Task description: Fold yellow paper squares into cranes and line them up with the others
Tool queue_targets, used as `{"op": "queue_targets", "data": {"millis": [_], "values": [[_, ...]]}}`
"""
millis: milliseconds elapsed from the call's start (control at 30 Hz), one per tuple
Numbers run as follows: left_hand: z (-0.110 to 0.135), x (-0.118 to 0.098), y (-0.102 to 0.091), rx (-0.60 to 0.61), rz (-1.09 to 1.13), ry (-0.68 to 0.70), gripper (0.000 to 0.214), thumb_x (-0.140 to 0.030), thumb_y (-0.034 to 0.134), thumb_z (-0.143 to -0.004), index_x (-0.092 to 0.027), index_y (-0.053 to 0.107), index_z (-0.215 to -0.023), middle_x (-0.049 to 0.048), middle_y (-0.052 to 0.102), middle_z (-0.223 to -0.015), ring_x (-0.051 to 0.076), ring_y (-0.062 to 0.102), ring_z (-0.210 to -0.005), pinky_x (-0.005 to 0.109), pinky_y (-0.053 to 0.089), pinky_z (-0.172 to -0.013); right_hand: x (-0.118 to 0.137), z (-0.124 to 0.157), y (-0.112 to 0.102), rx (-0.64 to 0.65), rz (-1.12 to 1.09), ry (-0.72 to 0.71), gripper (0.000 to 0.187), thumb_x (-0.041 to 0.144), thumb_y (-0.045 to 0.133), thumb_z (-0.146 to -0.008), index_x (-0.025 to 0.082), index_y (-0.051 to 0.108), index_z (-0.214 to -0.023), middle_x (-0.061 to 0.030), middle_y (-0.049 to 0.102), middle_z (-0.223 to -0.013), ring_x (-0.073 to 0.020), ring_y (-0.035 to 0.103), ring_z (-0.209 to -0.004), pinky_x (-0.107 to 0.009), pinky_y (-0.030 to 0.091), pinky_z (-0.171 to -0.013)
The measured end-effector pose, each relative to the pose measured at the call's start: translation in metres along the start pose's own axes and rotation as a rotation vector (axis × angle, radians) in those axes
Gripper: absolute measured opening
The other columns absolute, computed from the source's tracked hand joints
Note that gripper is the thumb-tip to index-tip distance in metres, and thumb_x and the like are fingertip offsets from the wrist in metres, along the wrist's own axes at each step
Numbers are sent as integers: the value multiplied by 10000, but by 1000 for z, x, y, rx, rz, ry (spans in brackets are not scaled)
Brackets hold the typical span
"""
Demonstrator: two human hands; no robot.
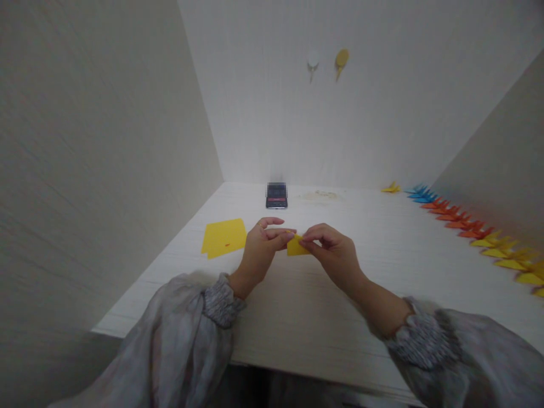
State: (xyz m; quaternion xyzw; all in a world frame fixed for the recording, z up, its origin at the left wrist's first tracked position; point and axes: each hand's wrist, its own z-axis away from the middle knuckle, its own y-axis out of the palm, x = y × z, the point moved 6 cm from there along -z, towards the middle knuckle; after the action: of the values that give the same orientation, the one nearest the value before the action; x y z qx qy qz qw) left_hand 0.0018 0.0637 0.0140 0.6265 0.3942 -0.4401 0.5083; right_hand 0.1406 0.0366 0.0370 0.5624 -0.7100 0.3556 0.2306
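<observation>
A small folded piece of yellow paper [297, 247] is held up between my two hands over the middle of the table. My left hand [264, 242] pinches its upper left edge between thumb and finger, with the index finger raised and curved. On the other side, my right hand [334, 249] grips the paper's right edge with thumb and fingertips. Part of the paper is covered by my fingers. Left of my left hand lie flat yellow paper sheets [225, 235], overlapping, with a small reddish mark on the top one.
A phone [276, 198] stands at the back of the white table [280, 323]. Along the right side runs a row of folded paper cranes [459, 218] in blue, orange and yellow, and one yellow crane [391, 187] sits near the back wall. Two hooks [341, 58] hang on the wall.
</observation>
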Motion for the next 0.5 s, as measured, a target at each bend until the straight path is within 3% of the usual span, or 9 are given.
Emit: {"op": "queue_targets", "data": {"millis": [233,500], "values": [[0,-1,-3,-43,-2,36,368,-229,699,-603,-158,467,-880,56,684,-782,146,634,-716,313,494,-711,0,0,-1,-29,-5,25,108,103,606,-691,200,605,-644,-10,589,-726,-125,562,-698,-277,465,-638],[-2,4,-2,-7,57,-27,379,-204,702,-601,-158,457,-886,66,679,-824,137,632,-742,289,485,-722,-5,2,-1,-24,-43,101,85,124,616,-680,196,623,-636,-14,594,-728,-128,564,-702,-279,463,-643]]}}
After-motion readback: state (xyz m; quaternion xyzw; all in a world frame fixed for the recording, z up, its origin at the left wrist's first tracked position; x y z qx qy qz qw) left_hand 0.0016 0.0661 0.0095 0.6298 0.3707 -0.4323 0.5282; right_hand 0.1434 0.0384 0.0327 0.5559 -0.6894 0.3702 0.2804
